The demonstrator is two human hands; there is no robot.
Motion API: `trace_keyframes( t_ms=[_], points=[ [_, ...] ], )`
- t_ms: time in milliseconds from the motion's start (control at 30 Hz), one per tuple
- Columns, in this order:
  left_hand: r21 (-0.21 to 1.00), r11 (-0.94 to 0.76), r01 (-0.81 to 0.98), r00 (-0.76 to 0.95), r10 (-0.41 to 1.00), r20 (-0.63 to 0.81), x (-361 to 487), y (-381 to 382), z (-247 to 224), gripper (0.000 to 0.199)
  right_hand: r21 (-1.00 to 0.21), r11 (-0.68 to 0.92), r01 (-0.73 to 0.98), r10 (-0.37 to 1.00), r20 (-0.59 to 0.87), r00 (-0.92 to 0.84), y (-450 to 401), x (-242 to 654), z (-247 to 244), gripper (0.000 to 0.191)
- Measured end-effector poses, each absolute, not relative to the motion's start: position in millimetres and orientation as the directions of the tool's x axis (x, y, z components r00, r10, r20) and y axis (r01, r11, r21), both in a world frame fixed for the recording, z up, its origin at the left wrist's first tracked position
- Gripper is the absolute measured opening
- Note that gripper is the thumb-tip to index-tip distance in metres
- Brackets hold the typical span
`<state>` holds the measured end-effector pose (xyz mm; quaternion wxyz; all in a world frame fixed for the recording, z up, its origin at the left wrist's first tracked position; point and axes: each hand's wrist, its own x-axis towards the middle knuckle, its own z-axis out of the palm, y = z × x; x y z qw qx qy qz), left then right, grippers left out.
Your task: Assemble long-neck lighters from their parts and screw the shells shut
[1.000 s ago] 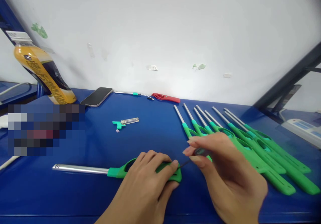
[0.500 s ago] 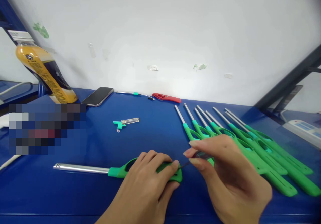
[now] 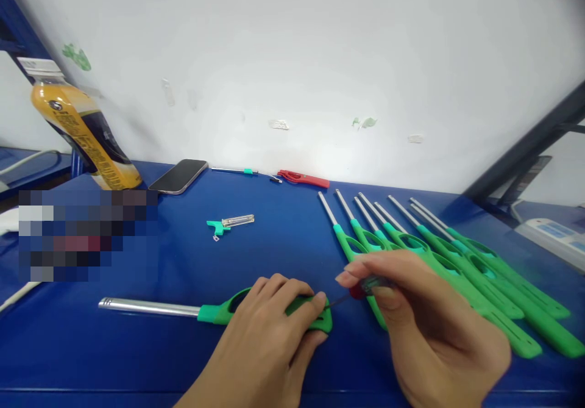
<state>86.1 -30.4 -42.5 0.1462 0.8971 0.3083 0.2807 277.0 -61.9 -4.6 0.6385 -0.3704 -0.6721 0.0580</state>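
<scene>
A green gas lighter with a long silver nozzle lies crosswise near the front of the table, nozzle to the left. My left hand presses over its handle, fingers closed round it and partly hiding it. Between the thumb and fingers of my right hand is a small screwdriver with a red and clear handle. Its thin shaft points left to the end of the lighter's handle, beside my left fingertips; whether the tip sits in a screw cannot be made out.
Several green lighters lie in a slanted row at right. A teal trigger part with a clear piece, a red lighter casing, a metal rod, a phone and a yellow bottle are behind. A pale wall closes the back.
My right thumb and fingers have shifted slightly to the right along the screwdriver, so its red collar now shows. My left hand and the lighter stay where they were.
</scene>
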Motion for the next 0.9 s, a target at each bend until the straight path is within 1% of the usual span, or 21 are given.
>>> trace_keyframes(
  t_ms=[167,367,900],
  points=[
    [0.437,-0.77,0.465,0.654,0.632,0.416,86.6,-30.8,-43.1,0.032,-0.522,0.739,0.427,0.551,0.832,0.064,-61.2,278.1,-3.8,0.045],
    [0.438,-0.768,0.468,0.658,0.633,0.407,88.3,-29.1,-41.4,0.031,-0.511,0.749,0.421,0.552,0.834,0.031,-60.5,277.8,-0.6,0.038],
    [0.44,-0.771,0.461,0.654,0.63,0.419,87.2,-29.5,-40.3,0.032,-0.502,0.721,0.477,0.549,0.835,0.048,-61.4,280.2,-7.1,0.043]
  ],
)
